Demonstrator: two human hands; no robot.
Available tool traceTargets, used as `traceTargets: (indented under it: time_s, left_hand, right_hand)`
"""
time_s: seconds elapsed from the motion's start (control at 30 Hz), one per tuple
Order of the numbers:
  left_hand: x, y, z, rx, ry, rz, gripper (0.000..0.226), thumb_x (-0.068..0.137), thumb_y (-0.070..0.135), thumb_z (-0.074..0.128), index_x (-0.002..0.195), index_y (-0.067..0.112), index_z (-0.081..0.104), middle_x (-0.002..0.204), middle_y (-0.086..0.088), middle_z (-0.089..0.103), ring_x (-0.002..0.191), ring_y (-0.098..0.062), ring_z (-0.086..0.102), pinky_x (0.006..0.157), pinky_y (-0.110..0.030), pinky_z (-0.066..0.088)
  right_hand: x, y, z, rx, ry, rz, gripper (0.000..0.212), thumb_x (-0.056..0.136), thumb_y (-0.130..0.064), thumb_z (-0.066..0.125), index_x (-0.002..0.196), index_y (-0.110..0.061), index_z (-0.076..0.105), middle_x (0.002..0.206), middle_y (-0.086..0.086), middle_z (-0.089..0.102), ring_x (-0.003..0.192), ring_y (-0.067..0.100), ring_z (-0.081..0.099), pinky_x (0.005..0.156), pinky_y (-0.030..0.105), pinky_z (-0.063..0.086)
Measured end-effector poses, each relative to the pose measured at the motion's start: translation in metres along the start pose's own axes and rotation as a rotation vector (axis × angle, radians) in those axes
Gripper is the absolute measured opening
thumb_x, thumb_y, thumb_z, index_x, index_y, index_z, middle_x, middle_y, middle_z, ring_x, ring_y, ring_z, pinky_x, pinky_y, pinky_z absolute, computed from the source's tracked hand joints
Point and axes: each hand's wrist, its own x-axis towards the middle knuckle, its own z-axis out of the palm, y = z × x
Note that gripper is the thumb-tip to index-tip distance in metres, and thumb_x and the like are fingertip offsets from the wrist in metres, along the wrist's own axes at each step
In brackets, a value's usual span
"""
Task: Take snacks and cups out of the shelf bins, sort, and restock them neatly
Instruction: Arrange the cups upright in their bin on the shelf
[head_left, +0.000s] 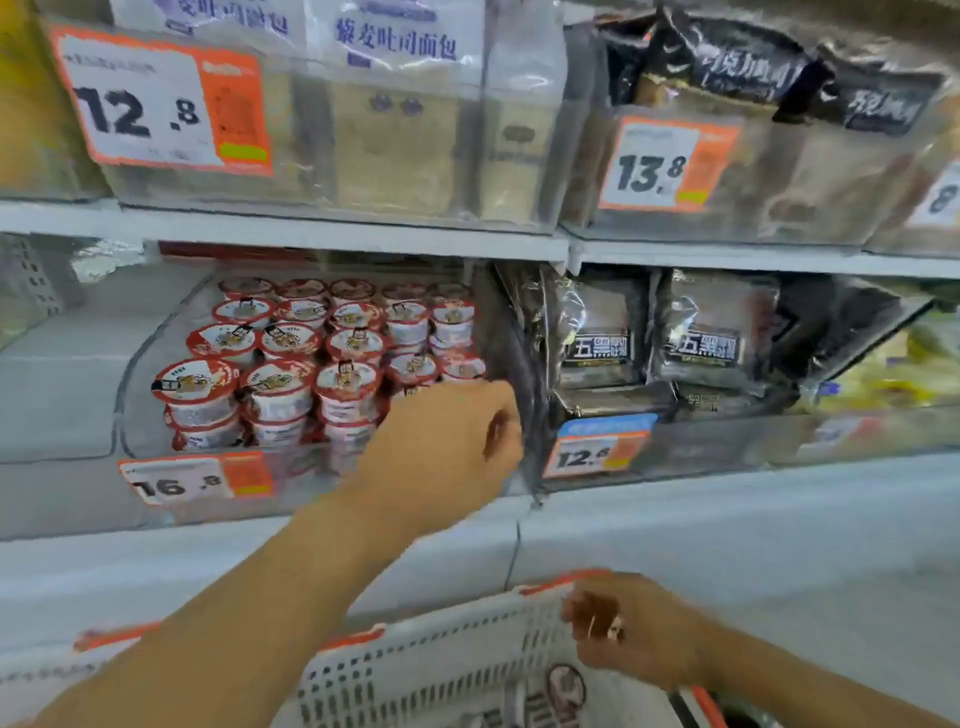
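Lining grey shelves (311, 234), clear bins (156, 364)

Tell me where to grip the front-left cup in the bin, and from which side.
Grip the front-left cup round its white wall just under the lid rim, coming from the front over the low bin lip. It stands upright on another cup; neighbours crowd its right and rear, while its left and front look free. Left hand is nearest.
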Motion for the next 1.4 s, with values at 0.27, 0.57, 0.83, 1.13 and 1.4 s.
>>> traceTargets:
  time_s: [0.27, 0.57, 0.83, 1.13, 1.4]
  left_hand:
    - [-0.163, -0.01, 0.21, -0.238, -0.664, -0.628, 0.02, 0.093, 0.036, 0.054, 0.094, 0.018, 0.064, 0.088, 0.0, 0.068, 0.077, -0.018, 0.065, 0.066, -0.032, 0.05]
    - [-0.257, -0.012, 0.334, -0.173, -0.68, -0.869, 0.091, 0.083, 0.049, 0.075, 0.155, 0.027, 0.023, 0.162, -0.006, 0.011, 0.143, -0.033, 0.028, 0.108, -0.052, 0.041]
    - [-0.246, -0.051, 0.36, -0.298, -0.483, -0.914, 0.027, 0.093, 0.012, 0.067, 0.119, 0.006, 0.063, 0.123, -0.016, 0.053, 0.099, -0.035, 0.06, 0.089, -0.036, 0.047]
    - [-0.237, -0.052, 0.366, -0.729, -0.62, -1.448, 0.019, 0.095, 0.032, 0.055, 0.107, 0.018, 0.054, 0.103, -0.006, 0.063, 0.083, -0.018, 0.056, 0.064, -0.03, 0.041]
    - [-0.215, -0.045, 0.391, -0.32, -0.625, -1.06, 0.048, 0.086, 0.061, 0.06, 0.118, 0.025, 0.064, 0.107, 0.0, 0.07, 0.095, -0.025, 0.067, 0.075, -0.036, 0.055]
  right_hand:
    - [0.012, 0.122, 0.106, -0.446, -0.1, 0.302, 0.082, 0.081, -0.041, 0.075, 0.15, -0.029, 0.032, 0.145, 0.006, 0.045, 0.128, 0.029, 0.049, 0.098, 0.039, 0.044]
    - [0.016, 0.196, 0.187, -0.109, -0.111, 0.437, 0.114, 0.076, -0.022, 0.087, 0.16, -0.032, 0.01, 0.163, 0.007, 0.009, 0.146, 0.035, 0.026, 0.113, 0.047, 0.036]
    - [0.028, 0.202, 0.2, -0.053, -0.037, 0.427, 0.087, 0.075, -0.022, 0.077, 0.151, -0.024, 0.034, 0.104, 0.003, 0.067, 0.099, 0.025, 0.063, 0.084, 0.039, 0.054]
    - [0.065, 0.213, 0.194, -0.359, 0.178, 0.252, 0.066, 0.083, -0.004, 0.065, 0.145, -0.005, 0.041, 0.142, 0.019, 0.043, 0.128, 0.039, 0.041, 0.107, 0.05, 0.042]
    - [0.075, 0.221, 0.178, -0.408, -0.026, 0.248, 0.048, 0.081, -0.015, 0.075, 0.127, -0.01, 0.058, 0.127, 0.014, 0.055, 0.118, 0.036, 0.047, 0.094, 0.049, 0.048]
